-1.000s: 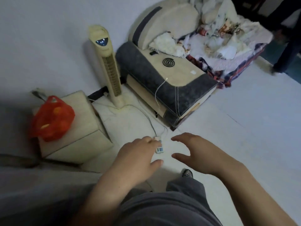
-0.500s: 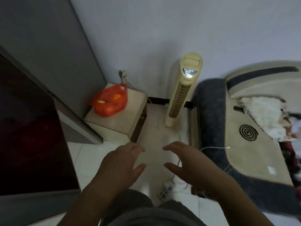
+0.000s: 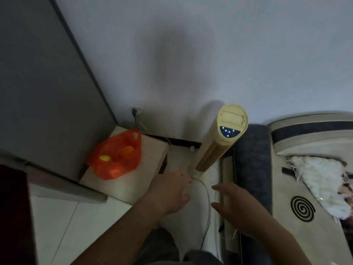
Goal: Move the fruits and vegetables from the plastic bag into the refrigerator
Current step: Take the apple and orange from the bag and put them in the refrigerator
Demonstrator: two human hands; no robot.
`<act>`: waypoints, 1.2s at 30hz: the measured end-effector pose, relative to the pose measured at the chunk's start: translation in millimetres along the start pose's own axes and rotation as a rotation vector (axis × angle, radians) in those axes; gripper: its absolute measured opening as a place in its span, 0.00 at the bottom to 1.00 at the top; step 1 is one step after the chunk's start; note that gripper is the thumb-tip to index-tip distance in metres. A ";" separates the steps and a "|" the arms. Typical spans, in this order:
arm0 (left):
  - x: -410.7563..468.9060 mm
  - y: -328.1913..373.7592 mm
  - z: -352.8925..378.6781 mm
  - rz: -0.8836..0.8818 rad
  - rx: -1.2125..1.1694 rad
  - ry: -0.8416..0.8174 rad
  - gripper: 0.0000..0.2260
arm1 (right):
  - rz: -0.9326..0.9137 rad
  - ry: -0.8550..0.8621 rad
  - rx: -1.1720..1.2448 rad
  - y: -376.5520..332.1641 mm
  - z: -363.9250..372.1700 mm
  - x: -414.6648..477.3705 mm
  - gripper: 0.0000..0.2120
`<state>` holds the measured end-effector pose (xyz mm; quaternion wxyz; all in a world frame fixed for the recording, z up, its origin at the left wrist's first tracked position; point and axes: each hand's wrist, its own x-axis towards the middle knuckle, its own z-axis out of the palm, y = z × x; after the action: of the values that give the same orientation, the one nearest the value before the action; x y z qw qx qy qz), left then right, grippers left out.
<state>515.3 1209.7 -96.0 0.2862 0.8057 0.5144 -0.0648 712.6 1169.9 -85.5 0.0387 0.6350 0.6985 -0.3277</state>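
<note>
hands (image 3: 170, 192) (image 3: 236, 204) empty, fingers spread, near orange bag (image 3: 116, 154) on cabinet (image 3: 150, 155)

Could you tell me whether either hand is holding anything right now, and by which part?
Nothing is held: the left hand and right hand are both open and empty.

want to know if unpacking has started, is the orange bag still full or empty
Not empty. Through the orange plastic bag on the small cabinet, a yellow fruit and an orange one show. Neither hand touches it.
</note>
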 end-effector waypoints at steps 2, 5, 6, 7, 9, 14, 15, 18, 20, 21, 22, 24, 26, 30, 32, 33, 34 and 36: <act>14.8 -27.5 -15.7 -0.016 0.014 -0.001 0.20 | -0.013 -0.042 -0.002 -13.6 -5.0 27.3 0.23; 21.4 -72.2 -31.2 -0.107 0.013 0.011 0.20 | -0.125 -0.096 -0.002 -47.0 -10.2 75.7 0.23; 19.3 -86.6 -33.7 -0.148 -0.006 0.011 0.19 | -0.168 -0.128 -0.008 -60.5 -11.2 90.7 0.23; 16.5 -101.4 -35.9 -0.192 -0.032 0.020 0.19 | -0.208 -0.165 -0.018 -74.6 -12.0 106.0 0.23; 6.9 -132.0 -38.5 -0.287 -0.102 0.059 0.20 | -0.305 -0.214 -0.051 -101.3 -12.6 137.5 0.22; -24.6 -194.0 -40.0 -0.567 -0.284 0.197 0.19 | -0.526 -0.364 -0.171 -165.7 -4.8 214.1 0.22; -29.4 -201.8 -40.1 -0.625 -0.307 0.231 0.19 | -0.582 -0.398 -0.196 -178.2 -2.4 228.8 0.22; -39.4 -215.7 -39.7 -0.790 -0.350 0.304 0.19 | -0.738 -0.490 -0.285 -211.7 2.7 269.3 0.23; -40.2 -219.9 -36.5 -0.865 -0.393 0.343 0.19 | -0.784 -0.535 -0.309 -227.2 4.7 292.1 0.23; -38.2 -222.2 -33.6 -0.899 -0.423 0.367 0.18 | -0.811 -0.555 -0.314 -232.6 6.1 304.6 0.23; -35.7 -224.4 -31.0 -0.931 -0.450 0.387 0.18 | -0.844 -0.570 -0.328 -237.1 7.7 316.4 0.23; -26.8 -228.6 -26.0 -0.983 -0.509 0.417 0.19 | -0.891 -0.596 -0.364 -240.9 10.9 338.8 0.23; -13.8 -234.5 -20.3 -1.020 -0.554 0.435 0.18 | -0.921 -0.616 -0.389 -240.4 13.8 359.0 0.23; 13.0 -246.8 -7.3 -1.053 -0.593 0.465 0.17 | -0.938 -0.656 -0.402 -234.4 21.4 389.4 0.23; 27.1 -255.6 2.5 -1.053 -0.606 0.482 0.17 | -0.928 -0.673 -0.401 -229.8 27.8 403.7 0.23; 34.9 -261.2 8.0 -1.050 -0.610 0.484 0.18 | -0.925 -0.676 -0.397 -226.8 31.8 411.3 0.23; 42.9 -267.4 14.4 -1.049 -0.611 0.485 0.21 | -0.924 -0.680 -0.395 -223.4 37.3 419.5 0.23; 59.7 -281.5 28.9 -1.034 -0.612 0.492 0.26 | -0.920 -0.678 -0.398 -215.1 50.8 436.1 0.22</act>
<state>304.6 1328.1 -254.9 0.3084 0.3277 0.8817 0.1418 414.8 1524.5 -242.4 0.2316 0.1083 0.8981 -0.3580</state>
